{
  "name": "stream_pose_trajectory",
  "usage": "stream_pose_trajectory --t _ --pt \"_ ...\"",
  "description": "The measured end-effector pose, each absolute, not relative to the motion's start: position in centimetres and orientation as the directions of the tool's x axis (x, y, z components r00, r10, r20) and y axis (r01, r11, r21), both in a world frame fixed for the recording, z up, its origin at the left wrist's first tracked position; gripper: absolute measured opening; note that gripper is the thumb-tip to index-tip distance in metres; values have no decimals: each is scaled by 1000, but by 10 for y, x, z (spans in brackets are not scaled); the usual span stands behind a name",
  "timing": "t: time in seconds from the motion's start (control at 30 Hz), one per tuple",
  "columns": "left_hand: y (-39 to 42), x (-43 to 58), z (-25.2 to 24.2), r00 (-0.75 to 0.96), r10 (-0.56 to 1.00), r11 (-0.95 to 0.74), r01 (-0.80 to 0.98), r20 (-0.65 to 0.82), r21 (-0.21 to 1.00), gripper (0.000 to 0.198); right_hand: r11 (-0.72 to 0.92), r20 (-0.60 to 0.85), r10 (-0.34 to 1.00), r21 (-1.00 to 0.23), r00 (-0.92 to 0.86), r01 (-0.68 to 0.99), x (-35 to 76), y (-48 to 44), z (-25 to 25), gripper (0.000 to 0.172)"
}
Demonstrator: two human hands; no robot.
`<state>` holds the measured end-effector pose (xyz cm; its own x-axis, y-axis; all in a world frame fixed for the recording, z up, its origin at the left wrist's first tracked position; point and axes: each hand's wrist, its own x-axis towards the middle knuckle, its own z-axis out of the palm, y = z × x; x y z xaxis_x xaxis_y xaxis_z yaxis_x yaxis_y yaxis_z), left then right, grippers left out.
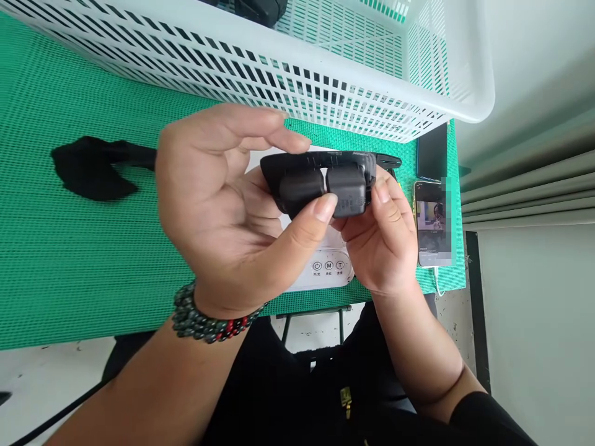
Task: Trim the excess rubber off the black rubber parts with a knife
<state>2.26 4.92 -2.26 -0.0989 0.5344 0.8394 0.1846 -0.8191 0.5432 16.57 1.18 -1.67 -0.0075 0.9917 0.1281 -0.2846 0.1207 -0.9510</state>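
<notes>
Both hands hold a black plastic part (346, 191) above a white scale (297, 282) with round buttons. My left hand (232, 198), with a beaded bracelet at the wrist, presses its thumb on the part's lower middle; its upper fingers curl over the top left. At the right end, my right hand (388, 235) grips the part between thumb and fingers. Two raised block shapes face the camera, with a small gap between them. Some right fingers are hidden behind the part.
A white slotted basket (316, 80) with black items (263, 9) stands at the back. Black cloth (93, 167) lies on the green mat (69, 260) at left. A lit phone (430, 232) with a cable and a dark phone (432, 152) lie at right.
</notes>
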Motion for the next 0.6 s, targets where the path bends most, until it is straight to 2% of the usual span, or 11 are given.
stream_pose_trajectory --t 0.13,0.27,0.43,0.6 --pt "44 22 -19 -77 609 -768 192 790 611 53 144 142 989 -954 30 -262 165 12 -16 39" --pt "48 22 -20 -102 539 -819 169 836 549 59 139 140 990 -956 14 -259 165 11 -15 38" --pt "52 20 -25 -56 525 -824 217 849 524 59 117 121 993 -962 1 -245 166 11 -17 41" --pt "48 20 -22 -66 558 -812 162 827 561 59 63 72 997 -952 -19 -301 164 10 -14 43"
